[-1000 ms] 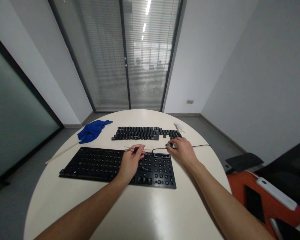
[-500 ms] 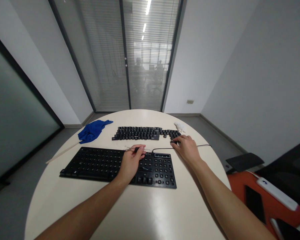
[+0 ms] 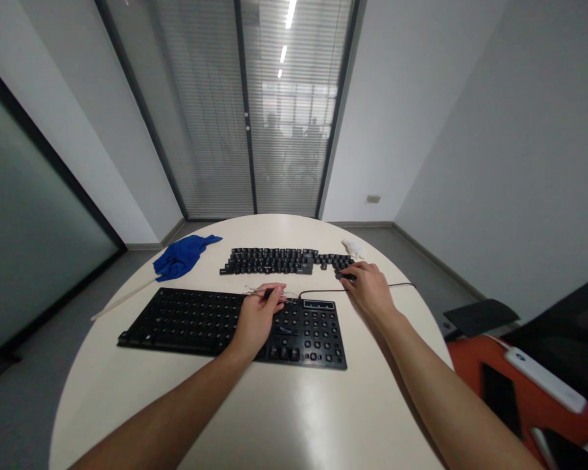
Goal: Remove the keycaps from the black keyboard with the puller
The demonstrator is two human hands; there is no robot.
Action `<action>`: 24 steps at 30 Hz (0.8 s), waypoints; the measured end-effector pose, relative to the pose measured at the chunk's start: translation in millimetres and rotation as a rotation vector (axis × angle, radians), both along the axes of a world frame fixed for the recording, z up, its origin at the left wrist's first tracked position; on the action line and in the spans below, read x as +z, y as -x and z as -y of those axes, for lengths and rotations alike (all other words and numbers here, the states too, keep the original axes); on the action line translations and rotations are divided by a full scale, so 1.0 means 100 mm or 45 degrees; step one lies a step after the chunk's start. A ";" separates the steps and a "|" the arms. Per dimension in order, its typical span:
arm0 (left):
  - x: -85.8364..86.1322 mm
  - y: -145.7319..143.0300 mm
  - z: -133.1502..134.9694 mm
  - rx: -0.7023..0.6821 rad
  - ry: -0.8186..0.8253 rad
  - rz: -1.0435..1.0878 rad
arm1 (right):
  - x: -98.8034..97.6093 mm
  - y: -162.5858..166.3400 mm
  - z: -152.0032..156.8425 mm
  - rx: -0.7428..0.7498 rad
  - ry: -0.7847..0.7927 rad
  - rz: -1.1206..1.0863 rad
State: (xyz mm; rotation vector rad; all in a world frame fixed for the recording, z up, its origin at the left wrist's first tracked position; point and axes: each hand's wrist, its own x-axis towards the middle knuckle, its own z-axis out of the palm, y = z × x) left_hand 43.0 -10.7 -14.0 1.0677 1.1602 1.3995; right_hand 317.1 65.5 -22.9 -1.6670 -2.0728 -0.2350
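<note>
A black keyboard (image 3: 196, 320) stripped of most keycaps lies across the round white table (image 3: 284, 418). My left hand (image 3: 257, 316) rests on its upper middle, fingers pinched on a thin wire keycap puller (image 3: 269, 292). Behind the keyboard, several loose black keycaps (image 3: 279, 260) sit in rows. My right hand (image 3: 370, 287) reaches to the right end of those rows, its fingers closed on a black keycap (image 3: 345, 276). The keyboard's black cable (image 3: 323, 291) runs under that hand.
A crumpled blue cloth (image 3: 181, 256) lies at the table's back left, a pale wooden stick (image 3: 120, 300) near it. A white scrap (image 3: 353, 248) sits at the back right. An orange surface (image 3: 519, 398) with a phone and a white bar is at the right.
My right hand has moved back and to the right, from beside the keyboard's top edge to the end of the keycap rows. The left hand has stayed put.
</note>
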 end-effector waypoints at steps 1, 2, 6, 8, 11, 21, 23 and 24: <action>0.00 0.00 0.00 -0.001 -0.003 0.000 | 0.00 0.00 0.00 -0.001 -0.001 -0.001; 0.00 0.00 0.00 -0.002 -0.005 -0.001 | -0.01 -0.01 -0.01 -0.001 -0.001 -0.002; -0.01 0.00 -0.01 -0.009 -0.008 -0.006 | -0.01 -0.01 -0.01 0.011 0.011 -0.002; -0.01 0.00 -0.01 -0.010 -0.004 -0.005 | -0.01 -0.01 -0.02 0.010 0.019 -0.002; 0.00 0.00 -0.01 -0.005 0.004 -0.003 | 0.00 -0.01 -0.02 0.005 0.028 -0.007; 0.09 -0.01 0.01 -0.076 0.020 -0.065 | 0.21 0.31 0.30 0.471 0.062 -0.328; 0.18 0.04 0.03 -0.163 -0.006 -0.158 | 0.24 0.41 0.38 0.672 0.137 -0.353; 0.23 0.07 0.04 -0.252 -0.046 -0.238 | 0.25 0.45 0.41 0.756 0.165 -0.344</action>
